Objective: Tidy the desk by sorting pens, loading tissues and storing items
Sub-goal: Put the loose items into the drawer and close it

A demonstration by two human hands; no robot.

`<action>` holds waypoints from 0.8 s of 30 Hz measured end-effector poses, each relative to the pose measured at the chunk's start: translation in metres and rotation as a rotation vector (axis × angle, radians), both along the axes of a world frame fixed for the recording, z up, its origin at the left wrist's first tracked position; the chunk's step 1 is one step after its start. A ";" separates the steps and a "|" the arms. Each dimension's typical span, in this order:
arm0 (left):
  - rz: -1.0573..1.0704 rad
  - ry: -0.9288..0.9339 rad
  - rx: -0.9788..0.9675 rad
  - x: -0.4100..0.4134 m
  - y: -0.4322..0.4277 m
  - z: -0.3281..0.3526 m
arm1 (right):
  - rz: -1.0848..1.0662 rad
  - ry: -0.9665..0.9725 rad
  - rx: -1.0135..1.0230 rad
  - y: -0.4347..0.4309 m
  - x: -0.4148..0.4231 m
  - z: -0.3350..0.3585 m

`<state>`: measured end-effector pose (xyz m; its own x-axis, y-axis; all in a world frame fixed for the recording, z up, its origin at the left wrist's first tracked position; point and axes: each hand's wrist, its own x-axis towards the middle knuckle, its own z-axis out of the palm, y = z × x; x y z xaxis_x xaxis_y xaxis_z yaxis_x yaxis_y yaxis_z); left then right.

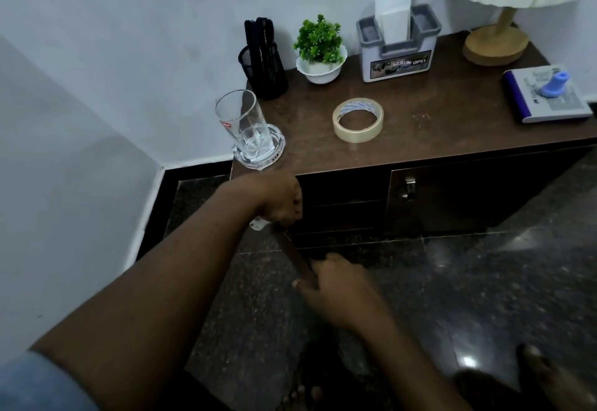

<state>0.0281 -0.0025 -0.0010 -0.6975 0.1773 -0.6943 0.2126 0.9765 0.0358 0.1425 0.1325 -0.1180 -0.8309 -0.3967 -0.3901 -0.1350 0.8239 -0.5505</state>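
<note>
Below the desk's near left corner, the left hand (pixel 281 200) and right hand (pixel 336 287) each curl round one thin brown wooden panel (pixel 295 257). On the dark brown wooden desk (pixel 420 126) one clear tape roll (pixel 358 119) lies mid-top. One black mesh pen holder (pixel 263 69) stands far left, and one grey tissue box (pixel 399 51) stands behind.

Pens (pixel 259 35) upright in mesh holder (pixel 268 81); tissues (pixel 393 6) stand in grey box (pixel 399 64); tape roll (pixel 358 134) lies flat
</note>
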 end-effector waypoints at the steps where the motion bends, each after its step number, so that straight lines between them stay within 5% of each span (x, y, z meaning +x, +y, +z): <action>1: -0.002 -0.006 -0.028 0.000 -0.006 0.000 | -0.033 -0.033 -0.021 -0.010 0.006 -0.005; 9: 0.127 0.008 -0.100 -0.011 -0.037 0.005 | -0.172 -0.483 -0.811 -0.049 0.022 -0.040; 19: 0.144 -0.056 -0.040 -0.008 -0.018 0.005 | -0.354 -0.444 -0.790 -0.141 0.067 -0.031; 24: 0.086 -0.041 0.073 -0.009 -0.005 -0.004 | -0.421 -0.445 -0.899 -0.119 0.060 -0.032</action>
<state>0.0189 -0.0079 -0.0051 -0.6836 0.1691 -0.7100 0.1249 0.9855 0.1145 0.2023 0.0135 -0.1498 -0.8232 -0.4042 -0.3988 0.4244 0.0288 -0.9050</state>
